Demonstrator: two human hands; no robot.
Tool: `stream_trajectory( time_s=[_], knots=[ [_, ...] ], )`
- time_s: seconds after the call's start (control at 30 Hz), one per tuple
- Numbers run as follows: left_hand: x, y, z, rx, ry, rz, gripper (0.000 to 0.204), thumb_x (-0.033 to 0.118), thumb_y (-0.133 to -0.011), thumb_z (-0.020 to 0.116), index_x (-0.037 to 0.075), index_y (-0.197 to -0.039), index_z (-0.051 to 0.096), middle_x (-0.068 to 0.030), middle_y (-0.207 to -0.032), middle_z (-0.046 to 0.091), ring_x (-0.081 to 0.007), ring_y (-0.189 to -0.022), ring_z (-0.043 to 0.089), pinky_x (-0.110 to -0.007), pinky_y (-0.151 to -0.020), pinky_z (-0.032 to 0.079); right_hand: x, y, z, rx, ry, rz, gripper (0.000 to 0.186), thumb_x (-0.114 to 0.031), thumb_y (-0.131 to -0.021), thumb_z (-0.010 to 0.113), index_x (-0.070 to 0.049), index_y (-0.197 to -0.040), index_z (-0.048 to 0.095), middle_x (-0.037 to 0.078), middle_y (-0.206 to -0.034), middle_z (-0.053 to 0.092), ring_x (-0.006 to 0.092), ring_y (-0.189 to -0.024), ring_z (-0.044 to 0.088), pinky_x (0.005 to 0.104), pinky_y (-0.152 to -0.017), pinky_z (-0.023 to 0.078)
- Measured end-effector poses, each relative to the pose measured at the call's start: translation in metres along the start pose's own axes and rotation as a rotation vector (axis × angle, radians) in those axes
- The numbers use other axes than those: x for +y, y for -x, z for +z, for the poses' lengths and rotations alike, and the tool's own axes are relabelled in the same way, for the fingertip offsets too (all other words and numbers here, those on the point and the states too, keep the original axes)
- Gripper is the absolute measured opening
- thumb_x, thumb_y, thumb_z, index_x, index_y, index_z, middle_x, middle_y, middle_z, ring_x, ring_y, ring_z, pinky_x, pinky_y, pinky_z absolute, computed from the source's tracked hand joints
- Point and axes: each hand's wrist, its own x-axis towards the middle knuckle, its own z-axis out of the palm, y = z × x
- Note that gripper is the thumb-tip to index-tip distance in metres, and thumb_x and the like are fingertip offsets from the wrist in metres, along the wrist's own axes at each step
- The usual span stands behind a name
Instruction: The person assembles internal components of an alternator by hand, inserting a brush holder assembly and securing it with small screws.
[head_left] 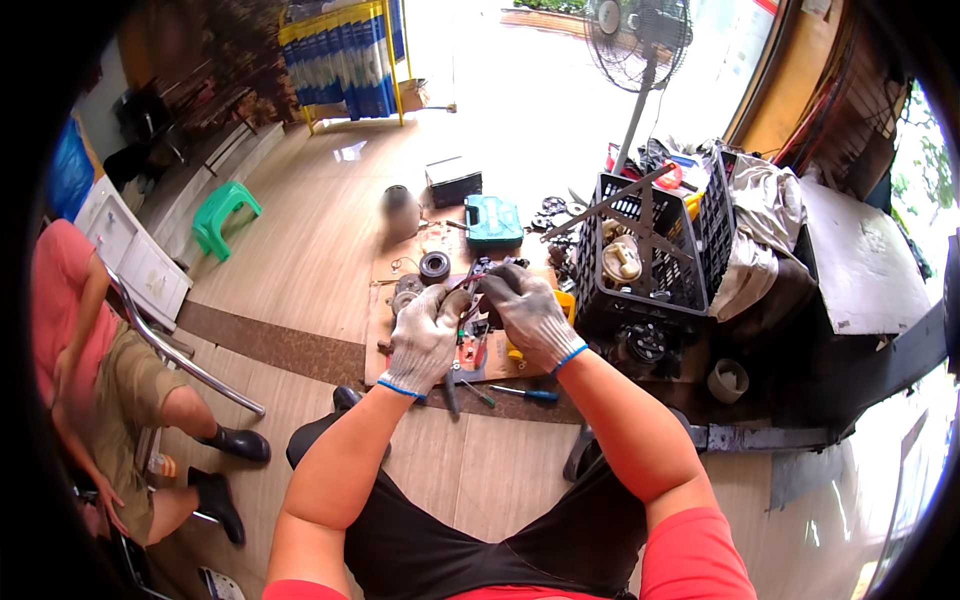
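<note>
My left hand [423,338] and my right hand [524,318], in pale knit gloves with dark palms and blue cuffs, are raised close together over cardboard [385,310] on the floor. Both are closed on thin red and dark wire-like pieces [469,285], partly hidden by the fingers. Around them lie a black ring-shaped part [434,265], grey metal parts [408,287], pliers and small tools. A blue-handled screwdriver [526,393] lies nearer me. Behind my hands sit a teal tool case [491,222], a dark box [454,186] and a dark cylinder [398,219].
At right stand a black crate [633,308] of parts, a fan [636,45], piled cloth [765,210] and a white bucket [727,381]. At left are a seated person [150,385] beside a curved metal rail [225,393], a green stool [225,208] and a yellow rack [285,60].
</note>
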Motion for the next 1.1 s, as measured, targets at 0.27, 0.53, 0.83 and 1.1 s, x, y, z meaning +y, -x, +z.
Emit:
stream_trajectory(
  time_s=[0.27, 0.53, 0.83, 1.1],
  knots=[
    [0.008, -0.002, -0.001, 0.061, -0.006, 0.179, 0.026, 0.026, -0.099, 0.065, 0.001, -0.101, 0.069, -0.0189, -0.089, 0.069, -0.0308, -0.082, 0.069, -0.039, -0.074, 0.053, 0.002, 0.003, 0.001, -0.052, -0.174, 0.185, 0.017, -0.005, -0.095, 0.053, -0.004, -0.108, 0.064, 0.019, -0.101, 0.064, 0.0356, -0.092, 0.065, 0.0408, -0.077, 0.052],
    [0.014, -0.005, 0.005, 0.085, -0.006, 0.238, 0.025, 0.022, -0.099, 0.064, 0.001, -0.110, 0.071, -0.0205, -0.095, 0.072, -0.0324, -0.086, 0.072, -0.039, -0.076, 0.055, 0.018, 0.004, 0.006, 0.014, -0.163, 0.294, 0.016, -0.009, -0.096, 0.054, -0.004, -0.106, 0.066, 0.019, -0.099, 0.066, 0.0336, -0.088, 0.064, 0.0392, -0.075, 0.052],
    [-0.005, -0.010, 0.013, -0.047, 0.542, -0.262, 0.027, 0.027, -0.106, 0.057, 0.003, -0.111, 0.071, -0.0002, -0.080, 0.060, -0.0050, -0.066, 0.054, -0.026, -0.057, 0.051, 0.014, -0.006, -0.012, -0.037, -0.576, 0.336, 0.025, -0.017, -0.103, 0.060, 0.002, -0.118, 0.065, 0.008, -0.099, 0.068, 0.0120, -0.085, 0.061, 0.0254, -0.077, 0.051],
    [0.013, -0.003, -0.006, -0.216, 0.937, -0.486, 0.024, 0.029, -0.105, 0.060, 0.006, -0.111, 0.065, 0.0023, -0.077, 0.055, -0.0063, -0.060, 0.052, -0.023, -0.053, 0.045, 0.000, 0.001, 0.001, -0.187, -0.899, 0.345, 0.042, -0.011, -0.107, 0.051, -0.004, -0.149, 0.047, 0.013, -0.129, 0.063, 0.0099, -0.109, 0.060, 0.0264, -0.092, 0.055]
  ],
)
